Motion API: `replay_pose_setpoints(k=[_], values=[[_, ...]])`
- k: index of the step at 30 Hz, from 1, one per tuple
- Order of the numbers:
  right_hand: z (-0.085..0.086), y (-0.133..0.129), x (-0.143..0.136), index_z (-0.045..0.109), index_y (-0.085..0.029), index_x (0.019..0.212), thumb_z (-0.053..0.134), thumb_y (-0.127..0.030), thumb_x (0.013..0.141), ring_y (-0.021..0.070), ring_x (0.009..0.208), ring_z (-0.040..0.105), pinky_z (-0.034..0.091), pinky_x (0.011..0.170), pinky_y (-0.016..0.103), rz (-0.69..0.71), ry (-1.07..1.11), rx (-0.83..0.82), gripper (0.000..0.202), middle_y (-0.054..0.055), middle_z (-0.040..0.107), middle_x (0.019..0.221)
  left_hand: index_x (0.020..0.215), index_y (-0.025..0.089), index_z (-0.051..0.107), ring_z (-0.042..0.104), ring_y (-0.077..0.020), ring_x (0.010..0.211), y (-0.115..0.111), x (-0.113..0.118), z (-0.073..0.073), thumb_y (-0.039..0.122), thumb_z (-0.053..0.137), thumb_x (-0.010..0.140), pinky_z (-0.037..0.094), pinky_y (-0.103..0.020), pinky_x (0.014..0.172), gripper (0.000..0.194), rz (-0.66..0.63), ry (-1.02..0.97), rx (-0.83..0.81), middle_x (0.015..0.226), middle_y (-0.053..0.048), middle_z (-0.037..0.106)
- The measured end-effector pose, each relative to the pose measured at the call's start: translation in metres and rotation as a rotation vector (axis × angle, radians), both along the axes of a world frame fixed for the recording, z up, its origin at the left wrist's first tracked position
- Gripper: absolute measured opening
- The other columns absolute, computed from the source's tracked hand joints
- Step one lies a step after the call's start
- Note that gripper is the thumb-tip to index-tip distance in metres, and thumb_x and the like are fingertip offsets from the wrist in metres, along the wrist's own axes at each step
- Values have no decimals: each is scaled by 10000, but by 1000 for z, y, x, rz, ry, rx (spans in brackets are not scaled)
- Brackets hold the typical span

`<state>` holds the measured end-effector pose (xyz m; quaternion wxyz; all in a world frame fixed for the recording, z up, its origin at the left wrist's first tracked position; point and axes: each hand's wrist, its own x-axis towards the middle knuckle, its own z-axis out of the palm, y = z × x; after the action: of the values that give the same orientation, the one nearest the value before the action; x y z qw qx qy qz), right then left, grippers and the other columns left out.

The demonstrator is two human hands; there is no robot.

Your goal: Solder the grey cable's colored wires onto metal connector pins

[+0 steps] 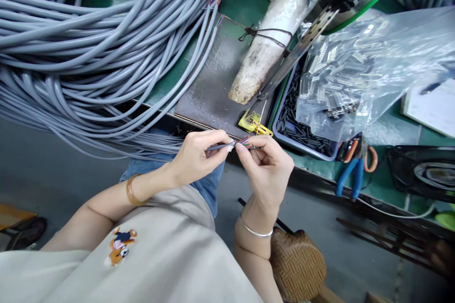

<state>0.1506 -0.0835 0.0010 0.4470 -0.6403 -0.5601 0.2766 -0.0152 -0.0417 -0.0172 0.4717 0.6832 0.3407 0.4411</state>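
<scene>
Between my two hands, just off the table's front edge, lies the end of a grey cable (217, 146). My left hand (199, 155) is closed on the grey jacket close to its stripped end. Thin coloured wires (245, 141) come out of that end, red and green among them, and the fingertips of my right hand (267, 161) pinch them. A small whitish bit shows at my left fingertips; I cannot make out what it is. Beyond my hands, a yellow tool (255, 123) lies at the edge of a dark board (216, 85).
Coiled grey cables (106, 47) heap up on the left. A blue tray (334, 151) of small black tubes (295, 113) stands right, partly under a clear bag (341, 71) of metal parts. Pliers (351, 175) rest at the edge. A wrapped white duct (263, 57) slants over the board.
</scene>
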Motion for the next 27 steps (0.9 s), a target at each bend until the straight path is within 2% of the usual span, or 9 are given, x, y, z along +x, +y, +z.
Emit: replay_pose_setpoints(k=[3,7,13,19,22,27], values=[[-4,0,1,684,-202,797,752,-299,860,47,486,293,227,457,239,-12,120,-58,134,-58,529,653,859,125,684,586,-80,655,0,0,1,140,610,921,463,-171,608,98,-13,-9,-52,768,-14,703],[-8,2,0,689,-208,790,779,-326,820,58,469,318,252,435,217,-31,267,-98,151,-78,431,558,874,132,672,604,-85,645,1,-2,-1,182,612,921,488,-176,610,91,-55,-29,-144,772,-15,700],[-6,2,-2,729,-204,786,786,-312,809,56,469,295,235,437,208,-62,266,-105,124,-84,376,524,869,134,676,601,-89,648,2,-3,-3,186,609,916,493,-180,617,97,-56,-12,-138,776,-21,702],[-2,5,4,752,-208,785,848,-363,769,55,473,297,247,429,203,-24,256,-123,183,-83,392,514,878,126,694,581,-81,648,2,-3,-4,127,613,919,462,-173,598,91,-50,3,1,773,-18,708],[1,6,6,742,-200,757,863,-427,756,61,480,331,257,422,203,-11,230,-154,257,-66,436,523,886,128,699,575,-79,641,2,-3,-4,102,620,917,447,-176,587,88,-51,21,66,778,-17,715],[0,5,7,745,-204,765,849,-423,770,64,498,389,290,434,201,-40,284,-168,243,-39,542,581,913,131,699,588,-78,631,2,-3,-5,100,625,923,445,-182,581,81,-43,-3,93,804,-24,737]])
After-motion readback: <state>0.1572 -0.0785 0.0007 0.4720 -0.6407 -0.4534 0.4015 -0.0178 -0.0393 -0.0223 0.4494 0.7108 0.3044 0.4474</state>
